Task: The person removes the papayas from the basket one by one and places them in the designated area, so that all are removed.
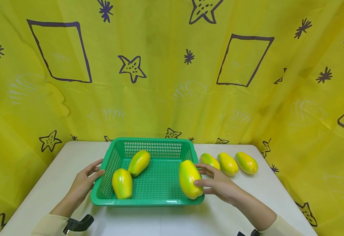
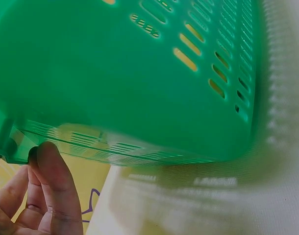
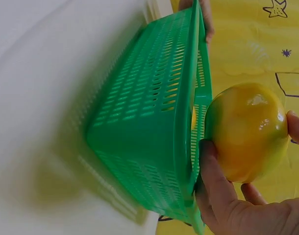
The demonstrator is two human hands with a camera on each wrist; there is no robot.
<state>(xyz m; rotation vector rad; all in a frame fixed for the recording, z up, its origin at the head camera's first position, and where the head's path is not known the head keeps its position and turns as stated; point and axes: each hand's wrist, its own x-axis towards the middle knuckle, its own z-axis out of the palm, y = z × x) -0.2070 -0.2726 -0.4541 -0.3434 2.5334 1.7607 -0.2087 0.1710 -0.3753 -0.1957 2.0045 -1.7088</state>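
A green plastic basket (image 1: 160, 202) with slotted walls sits on the table. Two yellow-green papayas, one nearer (image 1: 122, 184) and one farther back (image 1: 139, 163), lie in its left part. My left hand (image 1: 84, 179) grips the basket's left rim; in the left wrist view its curled fingers (image 2: 54, 188) are at the rim. Above the basket's right rim, my right hand (image 1: 216, 183) holds another papaya (image 1: 189, 179) between thumb and fingers. The right wrist view shows this papaya (image 3: 247, 132) end-on, beside the basket rim (image 3: 186, 112).
Right of the basket, three more papayas lie in a row on the white table (image 1: 236, 200): one partly behind my right hand (image 1: 209, 160), a middle one (image 1: 228, 164) and an outer one (image 1: 246, 163). A yellow patterned curtain (image 1: 160, 98) hangs behind and along the sides.
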